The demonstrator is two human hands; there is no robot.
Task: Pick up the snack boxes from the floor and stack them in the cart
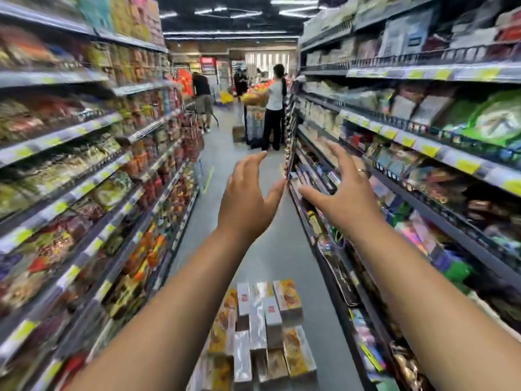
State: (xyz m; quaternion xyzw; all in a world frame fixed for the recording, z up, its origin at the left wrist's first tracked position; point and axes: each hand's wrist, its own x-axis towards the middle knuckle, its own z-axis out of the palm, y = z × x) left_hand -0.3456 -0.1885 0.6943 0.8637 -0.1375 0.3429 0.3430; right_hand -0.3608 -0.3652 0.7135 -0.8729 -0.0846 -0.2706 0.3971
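Observation:
Several long snack boxes (265,331), yellow-orange and silver-white, lie packed side by side low in the head view between my forearms. Whether they rest on the floor or in a cart is hidden by the frame edge. My left hand (248,193) and my right hand (338,190) are both raised out in front of me, well above the boxes, fingers spread and holding nothing. A ring shows on a finger of the right hand. No cart frame is visible.
I stand in a narrow shop aisle with a grey floor (225,165). Packed shelves rise on the left (84,165) and on the right (423,165). Two people (275,108) stand at the far end near a fruit display.

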